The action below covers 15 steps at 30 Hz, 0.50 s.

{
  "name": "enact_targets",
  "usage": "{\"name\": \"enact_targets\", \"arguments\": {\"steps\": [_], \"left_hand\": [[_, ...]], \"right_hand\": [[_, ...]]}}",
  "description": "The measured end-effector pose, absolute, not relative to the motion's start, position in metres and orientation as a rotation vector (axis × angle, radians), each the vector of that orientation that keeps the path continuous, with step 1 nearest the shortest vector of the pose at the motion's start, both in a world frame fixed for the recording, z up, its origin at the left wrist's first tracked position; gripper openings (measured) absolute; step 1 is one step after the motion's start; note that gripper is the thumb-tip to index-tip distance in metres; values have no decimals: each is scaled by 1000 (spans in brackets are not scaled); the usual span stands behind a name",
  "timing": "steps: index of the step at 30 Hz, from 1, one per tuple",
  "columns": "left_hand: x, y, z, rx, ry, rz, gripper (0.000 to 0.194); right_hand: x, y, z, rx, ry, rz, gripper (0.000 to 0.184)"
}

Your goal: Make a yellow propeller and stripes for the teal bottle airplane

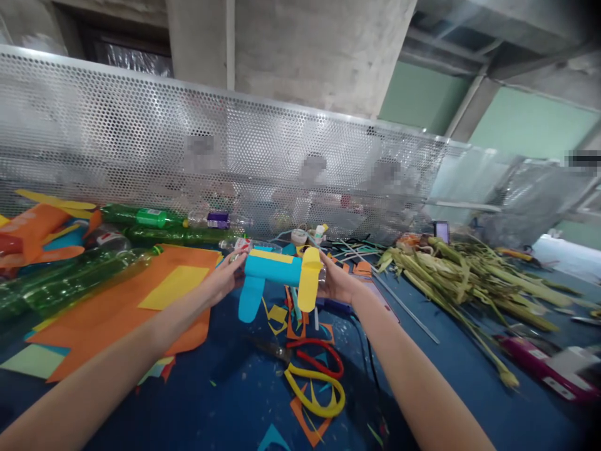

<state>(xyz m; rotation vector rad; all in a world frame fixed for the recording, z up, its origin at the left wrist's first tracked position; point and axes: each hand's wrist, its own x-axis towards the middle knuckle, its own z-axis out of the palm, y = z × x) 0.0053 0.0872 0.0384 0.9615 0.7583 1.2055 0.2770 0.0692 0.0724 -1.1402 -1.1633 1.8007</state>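
A bottle wrapped in blue foam (275, 270), with a yellow strip on top, a blue wing hanging down and a yellow wing at its right end, is held up above the blue table (225, 388). My left hand (224, 280) grips its left end with the fingers closed round it. My right hand (339, 280) holds the right end behind the yellow wing (310, 279). Scissors with red and yellow handles (312, 376) lie on the table just below the hands.
Orange and yellow foam sheets (141, 294) and several green plastic bottles (70, 282) lie at the left. Green leaf strips and stalks (469, 275) are piled at the right. A perforated metal screen (235, 156) runs along the far edge, with people behind it. Foam scraps litter the table.
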Motion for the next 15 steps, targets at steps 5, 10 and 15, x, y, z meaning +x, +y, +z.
{"name": "enact_targets", "arguments": {"steps": [5,10,15], "left_hand": [[-2,95,34,958,747,1248,37],[-5,91,38,973,727,1155,38],[-7,89,39,980,700,1069,39]], "right_hand": [[273,65,79,-936,-1193,1804,46],[274,69,70,-1031,-1193,1771,51],[273,73,63,-1045,-1123,1783,61]]}}
